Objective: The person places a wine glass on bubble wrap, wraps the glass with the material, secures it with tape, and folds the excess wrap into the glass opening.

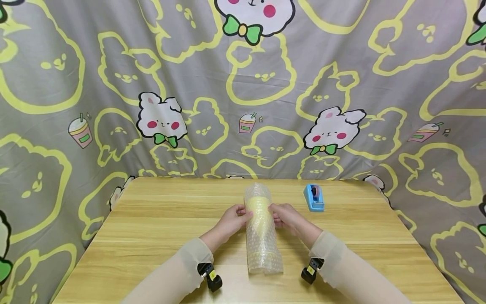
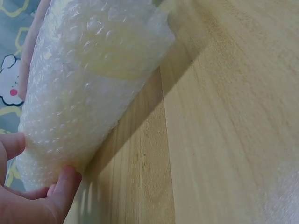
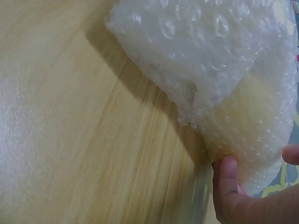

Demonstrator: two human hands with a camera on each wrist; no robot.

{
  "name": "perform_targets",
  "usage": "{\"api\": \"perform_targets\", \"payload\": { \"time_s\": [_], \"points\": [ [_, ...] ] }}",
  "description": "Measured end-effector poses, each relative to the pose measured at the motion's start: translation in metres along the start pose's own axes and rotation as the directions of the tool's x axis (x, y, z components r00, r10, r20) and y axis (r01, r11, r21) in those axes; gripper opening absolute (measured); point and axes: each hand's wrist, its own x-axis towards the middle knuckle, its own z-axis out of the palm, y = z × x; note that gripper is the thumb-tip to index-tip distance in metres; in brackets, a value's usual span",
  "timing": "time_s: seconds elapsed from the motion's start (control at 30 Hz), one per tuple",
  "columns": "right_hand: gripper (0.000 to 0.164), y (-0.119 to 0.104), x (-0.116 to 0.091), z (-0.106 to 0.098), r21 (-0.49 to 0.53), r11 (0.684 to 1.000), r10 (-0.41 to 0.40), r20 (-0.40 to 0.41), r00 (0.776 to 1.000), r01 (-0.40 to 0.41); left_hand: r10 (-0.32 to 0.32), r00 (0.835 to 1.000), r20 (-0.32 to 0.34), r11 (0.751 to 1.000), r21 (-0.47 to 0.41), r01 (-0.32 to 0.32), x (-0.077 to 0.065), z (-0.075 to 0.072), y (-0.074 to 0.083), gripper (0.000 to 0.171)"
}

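A long bundle of clear bubble wrap lies lengthwise in front of me, rolled around something pale yellow whose kind the layers hide. My left hand grips its left side, and my right hand holds the right side at about the same height. In the left wrist view, the left thumb presses against the bubbled surface, with other fingers on its far side. The right wrist view shows the right thumb on the wrap near a loose, crinkled edge. Both ends of the wrap extend past the yellow part.
A blue tape dispenser with a roll in it stands at the back right of the wooden table. Behind the table's far edge hangs a grey patterned curtain. Each wrist carries a black camera mount.
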Motion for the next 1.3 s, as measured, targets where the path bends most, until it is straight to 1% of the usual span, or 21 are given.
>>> {"api": "perform_targets", "payload": {
  "time_s": [0.07, 0.13, 0.37, 0.53, 0.77, 1.0, 1.1, 1.23, 1.3],
  "points": [
    [0.048, 0.0004, -0.0003, -0.0002, 0.005, 1.000, -0.002, 0.006, 1.000, 0.002, 0.012, 1.000, 0.006, 1.000, -0.005, -0.012, -0.0001, 0.0006, -0.0005, 0.056],
    [0.049, 0.0008, -0.0013, -0.0003, 0.011, 1.000, -0.007, 0.014, 1.000, 0.007, 0.017, 1.000, 0.013, 1.000, -0.020, -0.017, -0.0007, 0.0006, -0.0002, 0.055],
    [0.050, 0.0021, -0.0026, 0.0014, 0.012, 1.000, -0.011, 0.011, 1.000, 0.010, 0.004, 0.999, 0.041, 0.998, -0.063, -0.001, -0.0012, -0.0024, -0.0022, 0.059],
    [0.046, 0.0022, -0.0025, 0.0029, 0.006, 1.000, -0.006, 0.004, 1.000, 0.006, -0.002, 0.999, 0.049, 0.998, -0.060, 0.005, -0.0016, -0.0034, -0.0019, 0.060],
    [0.033, 0.0003, -0.0039, 0.0024, -0.023, 0.999, -0.034, 0.012, 0.999, 0.034, 0.005, 1.000, 0.031, 0.998, -0.067, -0.003, -0.0030, -0.0012, -0.0015, 0.060],
    [0.035, -0.0034, -0.0064, 0.0017, -0.004, 0.999, -0.051, 0.029, 0.998, 0.051, 0.005, 1.000, 0.010, 0.999, -0.053, -0.004, -0.0001, -0.0004, -0.0035, 0.059],
    [0.030, -0.0048, -0.0072, 0.0014, -0.014, 0.999, -0.048, 0.024, 0.999, 0.048, 0.002, 1.000, 0.009, 0.999, -0.049, -0.001, 0.0015, -0.0001, -0.0041, 0.059],
    [0.014, -0.0049, -0.0064, 0.0017, -0.018, 0.999, -0.044, 0.027, 0.999, 0.045, 0.003, 1.000, 0.014, 0.999, -0.046, -0.002, 0.0024, 0.0007, -0.0041, 0.060],
    [0.011, -0.0054, -0.0064, 0.0019, -0.015, 0.999, -0.039, 0.026, 0.999, 0.040, 0.005, 1.000, 0.015, 0.999, -0.045, -0.004, 0.0026, 0.0007, -0.0040, 0.060]
  ]
}}
